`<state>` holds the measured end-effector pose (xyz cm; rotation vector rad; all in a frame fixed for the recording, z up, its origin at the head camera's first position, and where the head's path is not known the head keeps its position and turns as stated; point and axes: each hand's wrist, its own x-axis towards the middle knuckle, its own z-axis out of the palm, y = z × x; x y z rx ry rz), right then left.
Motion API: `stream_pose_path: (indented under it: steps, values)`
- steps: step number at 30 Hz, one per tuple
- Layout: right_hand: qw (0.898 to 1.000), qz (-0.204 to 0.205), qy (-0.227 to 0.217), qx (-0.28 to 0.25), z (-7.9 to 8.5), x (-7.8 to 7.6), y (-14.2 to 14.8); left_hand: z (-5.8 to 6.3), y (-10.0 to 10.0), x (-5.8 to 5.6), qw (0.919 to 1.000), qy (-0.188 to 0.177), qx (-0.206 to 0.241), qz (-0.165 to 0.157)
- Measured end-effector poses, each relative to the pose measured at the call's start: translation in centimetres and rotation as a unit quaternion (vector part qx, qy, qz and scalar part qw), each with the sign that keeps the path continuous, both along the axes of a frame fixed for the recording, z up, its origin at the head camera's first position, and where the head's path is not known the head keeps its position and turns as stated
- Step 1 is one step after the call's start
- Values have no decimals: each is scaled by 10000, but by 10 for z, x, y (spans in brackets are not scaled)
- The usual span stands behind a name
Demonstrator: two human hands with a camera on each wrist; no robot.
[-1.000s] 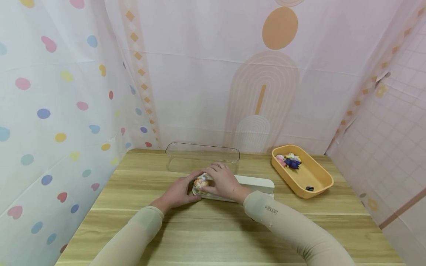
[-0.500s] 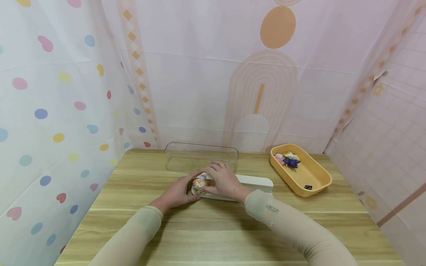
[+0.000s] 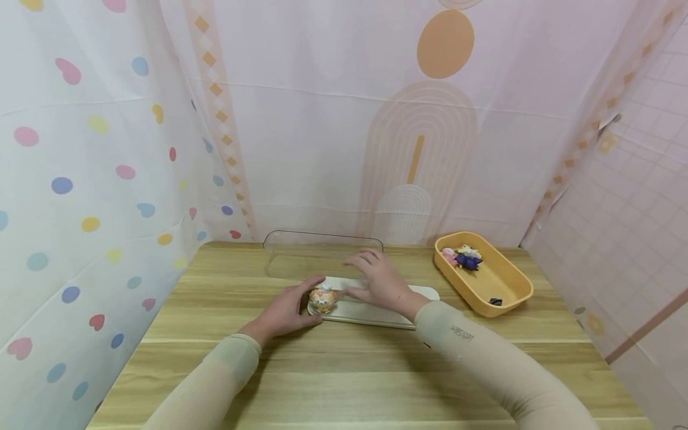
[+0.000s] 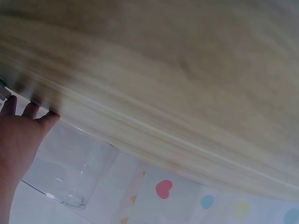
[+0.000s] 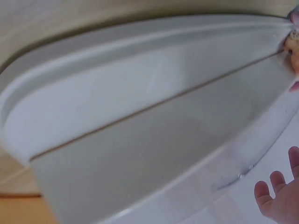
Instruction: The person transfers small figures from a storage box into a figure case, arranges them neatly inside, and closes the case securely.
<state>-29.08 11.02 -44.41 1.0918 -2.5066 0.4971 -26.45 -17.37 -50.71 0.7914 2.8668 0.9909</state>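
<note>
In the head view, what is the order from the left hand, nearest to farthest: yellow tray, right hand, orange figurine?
1. Orange figurine: just right of the left hand.
2. Right hand: farther right, past the figurine.
3. Yellow tray: far right.

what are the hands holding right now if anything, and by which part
The left hand holds the long, round-ended, white plastic-looking base by its left end, thumb at the near edge, fingers around the far side. The right hand holds nothing.

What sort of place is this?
Probably a makeshift tabletop booth: patterned curtains hang behind and on both sides of a wood-grain table, which bears a yellow tray with small figures.
</note>
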Motion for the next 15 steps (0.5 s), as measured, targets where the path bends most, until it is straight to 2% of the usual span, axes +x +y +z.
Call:
stream_pose_path:
  steps: [4,7,15]
  values:
    - [9999,-48,62,-111,8,-2,14,0,0,0,10000,-1,-17,13]
    - [9995,-249,116,-123,15,-4,28,0,0,1,10000,16,-21,23]
    - [9928,-1179,-150,-169,46,-10,84,-2,1,4,10000,-29,-67,56]
